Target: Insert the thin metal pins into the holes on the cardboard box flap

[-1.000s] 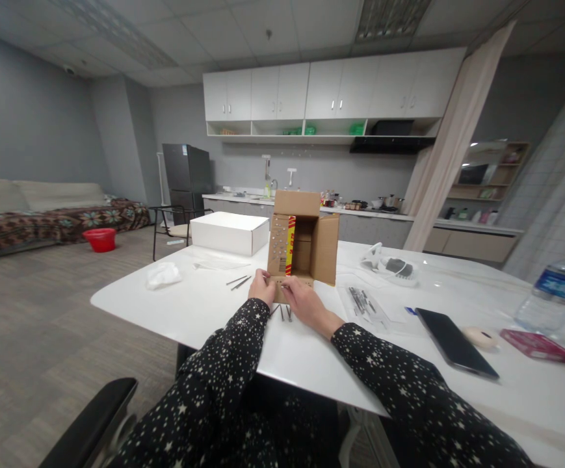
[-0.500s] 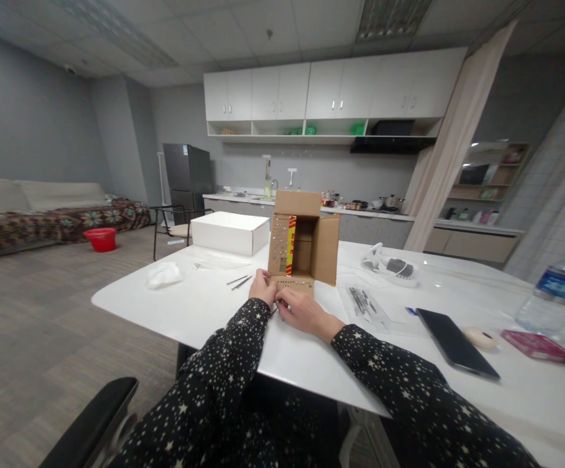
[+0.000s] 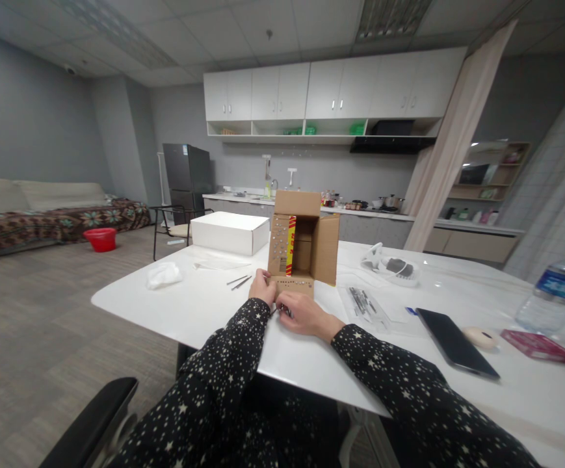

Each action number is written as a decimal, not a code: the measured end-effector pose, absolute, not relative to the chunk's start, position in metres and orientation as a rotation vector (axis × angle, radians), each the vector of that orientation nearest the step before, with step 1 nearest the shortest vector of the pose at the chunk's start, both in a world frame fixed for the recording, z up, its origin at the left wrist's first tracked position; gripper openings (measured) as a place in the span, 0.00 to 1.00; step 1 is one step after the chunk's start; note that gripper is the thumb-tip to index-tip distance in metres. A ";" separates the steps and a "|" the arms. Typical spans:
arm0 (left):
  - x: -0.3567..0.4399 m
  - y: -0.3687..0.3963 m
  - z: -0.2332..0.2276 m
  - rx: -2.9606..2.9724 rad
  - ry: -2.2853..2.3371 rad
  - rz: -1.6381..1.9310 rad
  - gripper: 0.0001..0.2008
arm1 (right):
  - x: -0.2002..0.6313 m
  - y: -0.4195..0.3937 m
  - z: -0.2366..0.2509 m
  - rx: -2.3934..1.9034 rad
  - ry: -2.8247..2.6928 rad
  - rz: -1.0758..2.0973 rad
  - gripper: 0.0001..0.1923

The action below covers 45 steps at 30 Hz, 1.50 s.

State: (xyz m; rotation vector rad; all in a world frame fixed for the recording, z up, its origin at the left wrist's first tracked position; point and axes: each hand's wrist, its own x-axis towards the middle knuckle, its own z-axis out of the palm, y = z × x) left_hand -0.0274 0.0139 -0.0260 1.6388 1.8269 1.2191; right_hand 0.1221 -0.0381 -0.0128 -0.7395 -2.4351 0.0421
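Left hand rested curled against the near flap of the open brown corrugated cardboard box, steadying it near the front of the glossy white table; right hand closed its fingertips on thin dark metal screws lying just beside that flap. Judged best done by pinching one screw at a time while the left kept the light box from sliding on the slick top. Flap looked punched with rows of small holes; loose metal pins lay apart to the left, a matte white lidded box behind.
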 end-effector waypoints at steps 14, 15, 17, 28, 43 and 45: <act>-0.027 0.010 -0.021 1.651 1.871 1.191 0.09 | 0.122 -0.035 -0.015 -0.718 -2.502 0.063 0.06; -0.027 0.010 -0.020 1.648 1.875 1.185 0.09 | 0.122 -0.035 -0.015 -0.715 -2.506 0.066 0.06; -0.026 0.010 -0.020 1.648 1.876 1.181 0.09 | 0.122 -0.034 -0.016 -0.716 -2.513 0.066 0.06; -0.027 0.011 -0.022 1.658 1.867 1.194 0.09 | 0.122 -0.036 -0.014 -0.737 -2.514 0.058 0.06; -0.028 0.014 -0.026 1.672 1.847 1.208 0.09 | 0.120 -0.037 -0.013 -0.802 -2.407 -0.020 0.03; -0.028 0.014 -0.027 1.660 1.842 1.218 0.09 | 0.119 -0.035 -0.014 -0.839 -2.362 -0.065 0.03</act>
